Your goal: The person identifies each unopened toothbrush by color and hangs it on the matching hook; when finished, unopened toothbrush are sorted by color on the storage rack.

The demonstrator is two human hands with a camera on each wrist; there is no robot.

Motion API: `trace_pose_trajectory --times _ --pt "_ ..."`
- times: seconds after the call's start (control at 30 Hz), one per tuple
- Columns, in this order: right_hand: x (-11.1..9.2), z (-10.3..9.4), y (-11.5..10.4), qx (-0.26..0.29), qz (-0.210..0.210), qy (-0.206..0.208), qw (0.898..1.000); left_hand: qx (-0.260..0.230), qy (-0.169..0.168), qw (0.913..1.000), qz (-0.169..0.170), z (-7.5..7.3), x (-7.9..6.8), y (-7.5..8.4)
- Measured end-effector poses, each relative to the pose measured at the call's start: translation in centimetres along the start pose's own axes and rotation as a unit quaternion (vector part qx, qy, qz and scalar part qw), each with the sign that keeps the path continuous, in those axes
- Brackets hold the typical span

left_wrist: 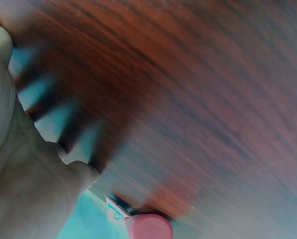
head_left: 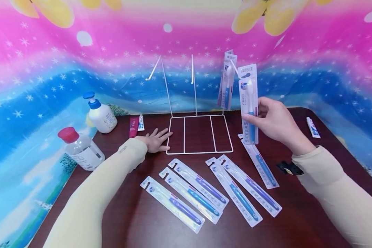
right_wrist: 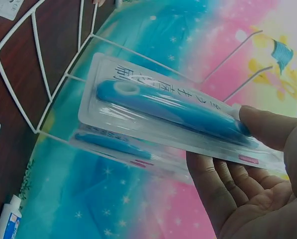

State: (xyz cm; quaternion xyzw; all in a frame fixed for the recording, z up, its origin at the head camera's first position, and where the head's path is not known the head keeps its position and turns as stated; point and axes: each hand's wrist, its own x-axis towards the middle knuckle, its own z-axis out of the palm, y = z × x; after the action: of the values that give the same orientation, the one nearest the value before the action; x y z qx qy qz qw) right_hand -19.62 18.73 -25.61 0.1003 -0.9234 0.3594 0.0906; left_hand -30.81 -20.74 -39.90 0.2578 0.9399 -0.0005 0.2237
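Observation:
My right hand (head_left: 274, 120) holds a packaged toothbrush (head_left: 249, 103) with a blue handle, thumb on its front and fingers behind. The pack stands upright, its hanging hole just in front of and below the right hook of a white wire rack (head_left: 184, 134). Behind that hook's tip, another packaged toothbrush (head_left: 227, 82) with a blue handle hangs from the rack. In the right wrist view the held pack (right_wrist: 163, 107) overlaps the hanging one (right_wrist: 113, 144). With fingers spread, my left hand (head_left: 156, 140) lies flat on the table, fingertips at the rack base's left edge.
Several packaged toothbrushes (head_left: 235, 191), blue and purple, lie in front of the rack. At left stand a white pump bottle (head_left: 102, 119) and a clear red-capped bottle (head_left: 83, 151), near a red tube (head_left: 134, 126). A small toothpaste tube (head_left: 313, 127) lies at right. Printed cloth hangs behind.

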Motion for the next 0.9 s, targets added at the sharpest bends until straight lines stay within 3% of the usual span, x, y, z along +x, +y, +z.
trace_pose_trajectory --times 0.37,0.9 --pt "1.9 1.8 1.1 0.012 0.012 -0.012 1.000 -0.001 0.000 1.0000 -0.006 0.1 0.2 -0.2" --pt "10.6 4.7 2.3 0.039 0.044 -0.036 0.998 0.000 0.000 1.0000 0.001 0.1 0.0 -0.2"
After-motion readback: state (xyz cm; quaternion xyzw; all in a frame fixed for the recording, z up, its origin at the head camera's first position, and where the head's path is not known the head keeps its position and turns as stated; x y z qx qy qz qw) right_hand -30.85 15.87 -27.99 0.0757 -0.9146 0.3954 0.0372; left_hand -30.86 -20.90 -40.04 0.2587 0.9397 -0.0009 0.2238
